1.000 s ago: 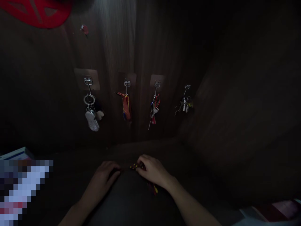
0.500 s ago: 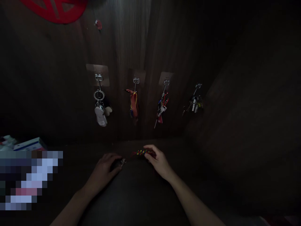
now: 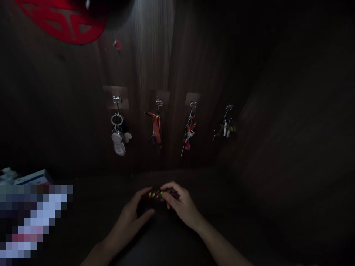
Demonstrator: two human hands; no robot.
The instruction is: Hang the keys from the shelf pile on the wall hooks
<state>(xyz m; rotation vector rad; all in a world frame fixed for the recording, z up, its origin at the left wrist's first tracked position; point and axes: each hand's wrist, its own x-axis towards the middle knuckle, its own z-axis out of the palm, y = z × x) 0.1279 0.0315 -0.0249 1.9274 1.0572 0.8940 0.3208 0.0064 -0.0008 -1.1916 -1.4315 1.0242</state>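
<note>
My right hand [image 3: 180, 205] is closed with thumb and fingers on a multicoloured braided cord [image 3: 155, 194], with yellow, blue, green and red in it. The cord's right part is hidden in my fingers. At the cord's left end is my left hand [image 3: 135, 214], thumb and fingers spread apart. Its index fingertip comes close to the cord; whether it touches I cannot tell. Both hands are low over a dark surface [image 3: 166, 247], and the light is dim.
On the dark wood panel are several metal hooks. They carry a silver key ring bunch [image 3: 118, 142], an orange-red strap [image 3: 156, 129], keys with a red tag [image 3: 189, 135] and another key bunch [image 3: 226, 128]. A red round decoration [image 3: 80, 35] is above. A box [image 3: 34, 179] lies left.
My right hand has brought the braided cord left and nearer. My left hand has opened wider and moved right; the small shiny item between its fingers no longer shows. The view has tilted up slightly.
</note>
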